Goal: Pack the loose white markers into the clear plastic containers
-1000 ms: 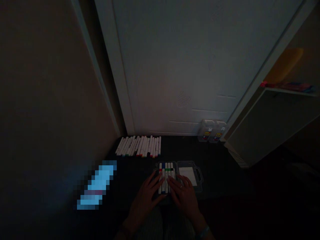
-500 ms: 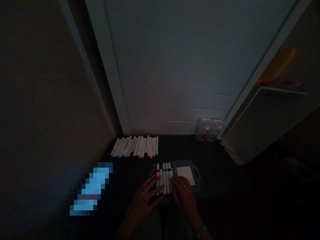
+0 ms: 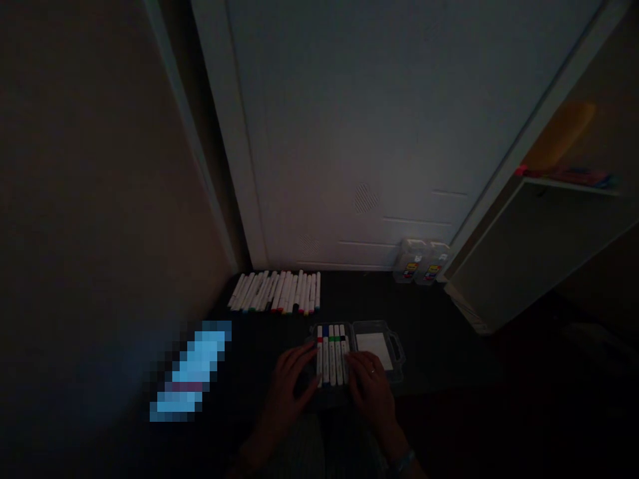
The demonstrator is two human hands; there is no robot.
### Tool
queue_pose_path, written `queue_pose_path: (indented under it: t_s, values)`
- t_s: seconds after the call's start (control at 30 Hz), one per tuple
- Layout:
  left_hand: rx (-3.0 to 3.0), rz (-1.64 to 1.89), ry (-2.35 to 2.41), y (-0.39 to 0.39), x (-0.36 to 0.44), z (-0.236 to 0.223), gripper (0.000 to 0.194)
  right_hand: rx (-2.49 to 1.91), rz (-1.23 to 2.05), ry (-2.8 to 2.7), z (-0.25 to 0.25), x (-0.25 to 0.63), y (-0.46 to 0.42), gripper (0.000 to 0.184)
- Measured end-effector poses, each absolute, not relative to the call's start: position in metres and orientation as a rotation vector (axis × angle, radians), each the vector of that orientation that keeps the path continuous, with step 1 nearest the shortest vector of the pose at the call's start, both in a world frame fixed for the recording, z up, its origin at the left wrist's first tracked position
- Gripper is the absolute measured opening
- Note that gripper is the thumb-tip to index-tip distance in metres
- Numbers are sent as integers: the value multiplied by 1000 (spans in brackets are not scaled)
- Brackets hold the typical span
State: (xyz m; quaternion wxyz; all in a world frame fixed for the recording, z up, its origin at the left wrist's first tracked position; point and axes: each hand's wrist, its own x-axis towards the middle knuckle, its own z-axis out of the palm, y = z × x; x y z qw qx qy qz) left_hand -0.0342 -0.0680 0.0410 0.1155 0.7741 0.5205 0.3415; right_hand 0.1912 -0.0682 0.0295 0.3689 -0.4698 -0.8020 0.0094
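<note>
Presently, we are flanking markers (image 3: pixel 331 352) in the case (image 3: pixel 396 346) with left hand (image 3: pixel 292 379) and right hand (image 3: pixel 370 387), near the worktop's (image 3: pixel 434 332) front edge; whether we are gripping, we cannot tell.

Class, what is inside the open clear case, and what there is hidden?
One half of the case holds white markers with coloured bands; the other, a white sheet. The markers hide the base beneath, and the right hand covers part of the near side.
</note>
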Motion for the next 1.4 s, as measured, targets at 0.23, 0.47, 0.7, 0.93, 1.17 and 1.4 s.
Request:
queue_pose_path:
  t_s: [0.23, 0.47, 0.7, 0.93, 1.17, 1.4]
  values:
    - [2366, 909, 1571, -63, -26, 32, 48, -1255, 12, -2101, 34, 189, -70, 50]
    - [2462, 832, 1567, -64, -25, 31, 60, -1256, -18, -2174, 41, 191, -69, 53]
    - [2323, 915, 1729, -66, -21, 27, 54, -1267, -38, -2122, 44, 187, -76, 47]
    - [2479, 850, 1671, -63, -21, 30, 51, -1382, -111, -2129, 37, 155, -104, 49]
    - [2527, 794, 1693, -66, -20, 38, 46, -1464, -149, -2113, 29, 148, -110, 52]
    - [2543, 759, 1705, -65, -20, 35, 47, -1428, -110, -2108, 23, 147, -112, 56]
